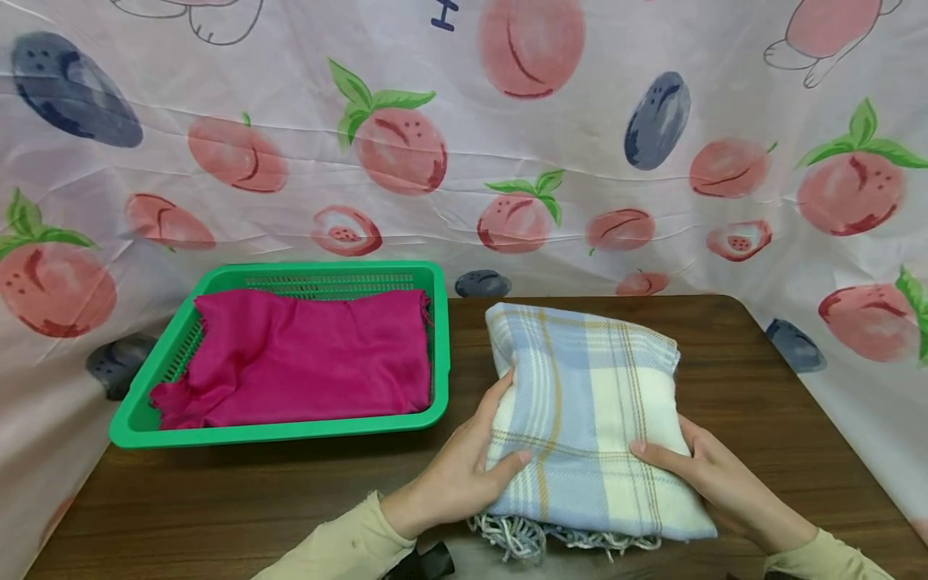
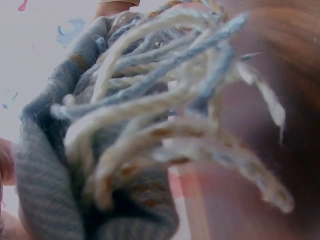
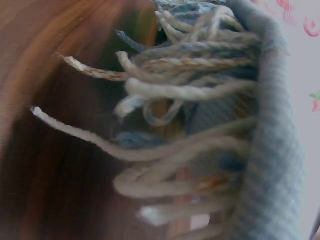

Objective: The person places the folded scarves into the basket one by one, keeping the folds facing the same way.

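A folded plaid scarf in pale blue, cream and mustard is held over the right part of the table. My left hand grips its left side, thumb lying across the top. On the opposite side my right hand holds it, thumb on top and the other fingers mostly hidden behind the cloth. Twisted fringe hangs from the near edge. Both wrist views are filled by these cords close up: fringe strands on the left, and fringe strands beside a rolled fold on the right.
A green plastic basket stands at the left of the dark wooden table. Inside it lies a folded magenta cloth with frayed ends. Behind hangs a fruit-printed curtain. A small black object shows by the left wrist.
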The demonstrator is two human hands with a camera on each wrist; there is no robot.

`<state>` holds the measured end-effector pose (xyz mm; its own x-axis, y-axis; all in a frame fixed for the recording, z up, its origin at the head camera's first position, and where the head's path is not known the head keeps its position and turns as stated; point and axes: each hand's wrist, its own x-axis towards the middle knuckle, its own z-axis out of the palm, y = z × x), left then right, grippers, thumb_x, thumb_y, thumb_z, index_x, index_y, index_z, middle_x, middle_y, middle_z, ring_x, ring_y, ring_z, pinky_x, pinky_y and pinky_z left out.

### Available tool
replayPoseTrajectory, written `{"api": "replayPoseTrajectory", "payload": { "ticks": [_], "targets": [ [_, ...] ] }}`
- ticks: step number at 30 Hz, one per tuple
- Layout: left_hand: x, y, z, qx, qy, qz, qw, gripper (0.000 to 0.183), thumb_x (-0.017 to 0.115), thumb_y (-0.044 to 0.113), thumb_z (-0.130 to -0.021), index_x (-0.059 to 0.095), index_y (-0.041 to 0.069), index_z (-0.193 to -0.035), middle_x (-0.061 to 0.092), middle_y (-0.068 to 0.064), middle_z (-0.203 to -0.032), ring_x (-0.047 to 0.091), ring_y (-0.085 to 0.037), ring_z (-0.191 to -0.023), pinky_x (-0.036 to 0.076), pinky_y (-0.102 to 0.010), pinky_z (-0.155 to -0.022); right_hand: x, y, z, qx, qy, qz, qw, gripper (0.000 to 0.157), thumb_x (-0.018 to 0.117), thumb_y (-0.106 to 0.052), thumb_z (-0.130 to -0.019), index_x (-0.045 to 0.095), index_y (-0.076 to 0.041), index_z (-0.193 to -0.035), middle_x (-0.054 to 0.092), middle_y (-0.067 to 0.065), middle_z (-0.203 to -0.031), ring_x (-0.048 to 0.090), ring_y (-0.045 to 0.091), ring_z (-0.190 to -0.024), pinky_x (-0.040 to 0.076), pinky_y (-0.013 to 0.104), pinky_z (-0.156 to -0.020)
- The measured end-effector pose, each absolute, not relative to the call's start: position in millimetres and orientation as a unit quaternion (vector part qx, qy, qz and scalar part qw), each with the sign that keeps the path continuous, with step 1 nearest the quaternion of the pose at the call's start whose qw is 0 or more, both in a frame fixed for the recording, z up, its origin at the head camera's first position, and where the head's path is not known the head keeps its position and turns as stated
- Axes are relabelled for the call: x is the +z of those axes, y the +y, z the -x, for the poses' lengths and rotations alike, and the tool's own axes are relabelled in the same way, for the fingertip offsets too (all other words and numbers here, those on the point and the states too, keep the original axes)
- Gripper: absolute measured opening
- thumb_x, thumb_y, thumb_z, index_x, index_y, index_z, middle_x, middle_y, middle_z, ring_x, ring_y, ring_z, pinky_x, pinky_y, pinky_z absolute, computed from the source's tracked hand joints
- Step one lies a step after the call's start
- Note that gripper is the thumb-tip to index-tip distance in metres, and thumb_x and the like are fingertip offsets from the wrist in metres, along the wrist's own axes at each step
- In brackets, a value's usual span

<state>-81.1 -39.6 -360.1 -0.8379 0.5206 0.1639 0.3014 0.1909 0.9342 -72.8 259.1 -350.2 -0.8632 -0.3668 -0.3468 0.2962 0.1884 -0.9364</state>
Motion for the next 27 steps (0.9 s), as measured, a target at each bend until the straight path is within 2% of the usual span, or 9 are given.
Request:
{"api": "replayPoseTrajectory", "payload": {
  "ticks": [4,7,12,14,18,27],
  "targets": [
    [-352.1,-44.7,83.8,0.586,0.762,-0.262,0.087,0.085,0.062,0.005,-0.091,0.008,0.024,-0.154,0.03,-0.004,-0.153,0.042,-0.017,-0.133,0.035,-0.041,-0.109,-342.8,254.7,76.4,-0.621,0.747,0.026,0.236,0.063,0.052,-0.021,-0.099,0.015,0.001,-0.146,0.065,0.008,-0.107,0.069,0.024,-0.091,0.056,0.041,-0.075],
    [-345.7,-51.4,85.7,0.586,0.765,-0.256,0.077,0.084,0.062,0.005,-0.091,0.01,0.024,-0.154,0.028,-0.003,-0.154,0.04,-0.017,-0.134,0.035,-0.041,-0.109,-338.1,245.7,80.8,-0.62,0.751,0.032,0.226,0.062,0.053,-0.021,-0.099,0.018,0.001,-0.145,0.064,0.009,-0.107,0.068,0.023,-0.091,0.056,0.04,-0.075],
    [-336.3,-68.7,87.8,0.573,0.783,-0.237,0.044,0.083,0.064,0.005,-0.09,0.014,0.022,-0.154,0.039,-0.007,-0.148,0.047,-0.019,-0.128,0.038,-0.045,-0.105,-328.5,224.9,90.7,-0.618,0.756,0.037,0.211,0.061,0.057,-0.024,-0.096,0.026,-0.002,-0.143,0.063,0.012,-0.107,0.068,0.023,-0.09,0.056,0.04,-0.076],
    [-333.1,-77.7,88.5,0.567,0.792,-0.224,0.03,0.083,0.065,0.006,-0.089,0.015,0.022,-0.153,0.047,-0.01,-0.141,0.054,-0.02,-0.119,0.042,-0.045,-0.1,-324.9,215.4,95.7,-0.618,0.757,0.042,0.208,0.059,0.059,-0.025,-0.096,0.029,-0.003,-0.141,0.063,0.012,-0.106,0.068,0.023,-0.088,0.056,0.04,-0.075],
    [-327.8,-95.7,90.4,0.562,0.801,-0.205,0.017,0.081,0.066,0.007,-0.089,0.018,0.023,-0.152,0.051,-0.013,-0.136,0.058,-0.021,-0.112,0.046,-0.041,-0.095,-320.7,196.1,106.3,-0.631,0.744,0.059,0.212,0.053,0.059,-0.025,-0.095,0.035,-0.002,-0.136,0.065,0.011,-0.105,0.069,0.024,-0.087,0.057,0.04,-0.074],
    [-315.5,-139.5,96.7,0.529,0.832,-0.163,-0.017,0.078,0.067,0.009,-0.089,0.023,0.026,-0.151,0.05,-0.011,-0.133,0.055,-0.023,-0.111,0.047,-0.036,-0.091,-315.2,148.8,133.1,-0.649,0.722,0.089,0.223,0.05,0.061,-0.026,-0.094,0.04,-0.004,-0.134,0.067,0.007,-0.103,0.07,0.02,-0.086,0.056,0.037,-0.073]
  ]
}}
